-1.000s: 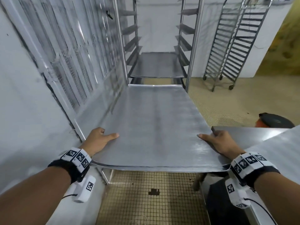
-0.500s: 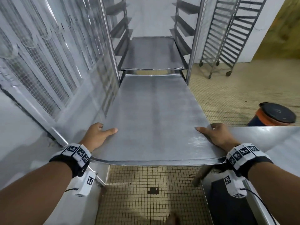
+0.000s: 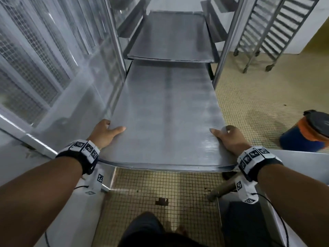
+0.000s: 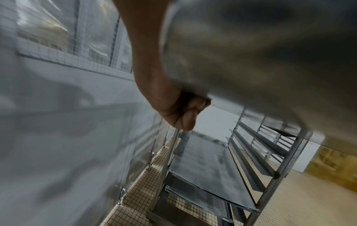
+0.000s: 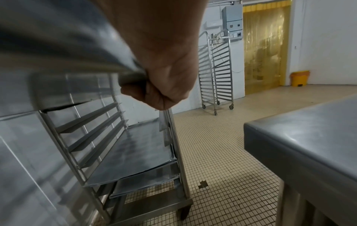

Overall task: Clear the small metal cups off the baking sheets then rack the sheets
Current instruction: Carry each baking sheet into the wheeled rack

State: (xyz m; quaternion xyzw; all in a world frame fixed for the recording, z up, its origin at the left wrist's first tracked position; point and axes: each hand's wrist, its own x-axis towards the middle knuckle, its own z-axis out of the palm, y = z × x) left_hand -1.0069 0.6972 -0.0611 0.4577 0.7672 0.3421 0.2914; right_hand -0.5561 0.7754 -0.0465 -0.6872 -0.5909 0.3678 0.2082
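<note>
Our left hand (image 3: 105, 132) and right hand (image 3: 229, 138) each wrapped tight round a near corner of the bare baking sheet (image 3: 165, 113), its far end poking into the rack (image 3: 226, 41), just under another bare sheet (image 3: 170, 36) sitting in the rack

Beige tiled floor (image 3: 249, 107); meshed windows (image 3: 26, 68) upper left; spare racks (image 5: 216, 68) against the white wall; yellow strip curtain (image 5: 264, 45) upper right.
</note>
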